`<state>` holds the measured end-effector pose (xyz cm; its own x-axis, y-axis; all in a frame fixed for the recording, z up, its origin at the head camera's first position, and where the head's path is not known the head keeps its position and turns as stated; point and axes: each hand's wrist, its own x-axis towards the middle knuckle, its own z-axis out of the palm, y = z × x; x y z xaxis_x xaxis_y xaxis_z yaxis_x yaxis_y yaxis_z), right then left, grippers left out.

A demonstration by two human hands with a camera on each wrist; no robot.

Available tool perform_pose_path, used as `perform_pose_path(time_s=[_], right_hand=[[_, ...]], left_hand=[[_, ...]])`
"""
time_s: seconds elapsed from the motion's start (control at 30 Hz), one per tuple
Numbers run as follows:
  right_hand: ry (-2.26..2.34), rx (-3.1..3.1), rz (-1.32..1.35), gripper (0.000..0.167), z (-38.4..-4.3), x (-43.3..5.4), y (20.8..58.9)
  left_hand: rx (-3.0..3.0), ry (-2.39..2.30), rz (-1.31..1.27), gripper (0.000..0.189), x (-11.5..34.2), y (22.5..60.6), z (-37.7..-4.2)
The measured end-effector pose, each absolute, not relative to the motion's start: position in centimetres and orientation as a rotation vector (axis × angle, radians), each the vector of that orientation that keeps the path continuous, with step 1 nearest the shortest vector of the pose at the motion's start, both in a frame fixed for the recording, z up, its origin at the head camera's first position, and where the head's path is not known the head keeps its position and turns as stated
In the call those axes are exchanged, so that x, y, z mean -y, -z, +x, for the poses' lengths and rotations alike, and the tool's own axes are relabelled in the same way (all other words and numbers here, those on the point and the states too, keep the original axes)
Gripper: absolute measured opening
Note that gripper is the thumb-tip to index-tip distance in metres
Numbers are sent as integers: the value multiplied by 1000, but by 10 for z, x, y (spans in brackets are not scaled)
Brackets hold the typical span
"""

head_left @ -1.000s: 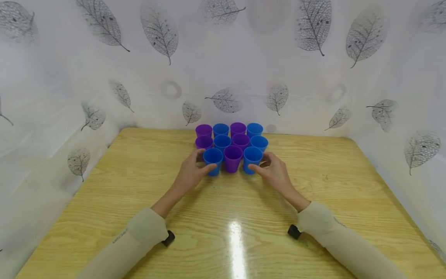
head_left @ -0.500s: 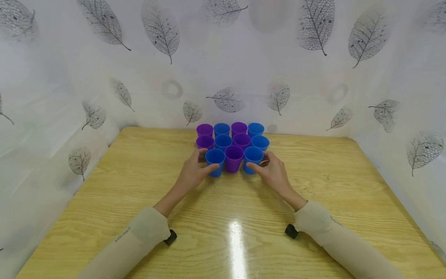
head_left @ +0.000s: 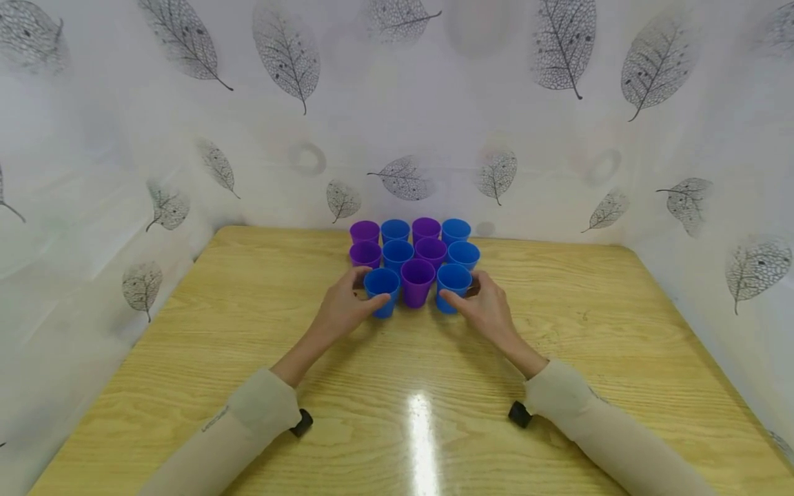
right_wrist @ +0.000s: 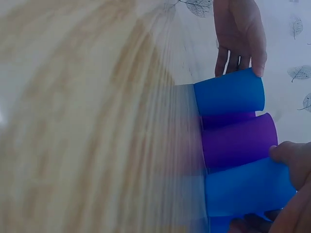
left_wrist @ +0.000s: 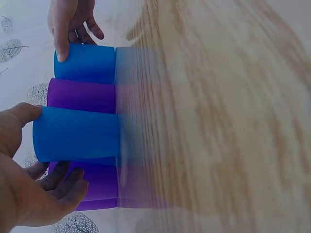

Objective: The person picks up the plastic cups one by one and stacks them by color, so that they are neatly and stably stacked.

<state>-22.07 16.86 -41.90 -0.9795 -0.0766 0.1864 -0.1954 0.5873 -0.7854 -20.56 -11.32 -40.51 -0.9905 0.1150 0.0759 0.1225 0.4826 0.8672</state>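
Arrangement of eleven cups [head_left: 416,284], six blue and five purple, as I count them, all upright on the table [head_left: 397,365] near its twelve o'clock edge: four in the rear row, four in the middle, three in front. Of the two hands, the left hand [head_left: 343,304] holds the left blue cup [head_left: 380,284] of the front row, at seven o'clock of the cluster, thumb and fingers on opposite sides; the right hand [head_left: 492,310] likewise holds the right blue cup [head_left: 455,283] at five o'clock. One purple cup stands between them.

The table is yellowish and wood-grained, with rounded far corners and one bright reflected streak toward six o'clock. A pale sheet [head_left: 422,124], printed with dark skeleton leaves, rises at twelve o'clock and along both sides. Two beige sleeves [head_left: 254,413] enter from seven and five o'clock, a small black device [head_left: 302,423] beside each cuff. Each sleeve bears one line of dark print, too small for me to read.
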Motion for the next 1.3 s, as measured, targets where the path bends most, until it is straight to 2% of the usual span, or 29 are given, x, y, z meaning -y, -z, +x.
perform_pose_path(time_s=[0.27, 0.53, 1.17, 1.3], right_hand=[[-1397, 2667, 217, 70, -210, -176, 412], [-1503, 2614, 180, 67, -203, -189, 404], [-1585, 2506, 338, 63, -186, -207, 371], [-1580, 2497, 388, 64, -184, -208, 363]], left_hand=[[2732, 1572, -156, 68, 121, 402, -199], [2760, 1575, -108, 67, 138, 399, -191], [2771, 1587, -182, 80, 168, 404, -191], [2789, 1584, -210, 77, 168, 403, -191]])
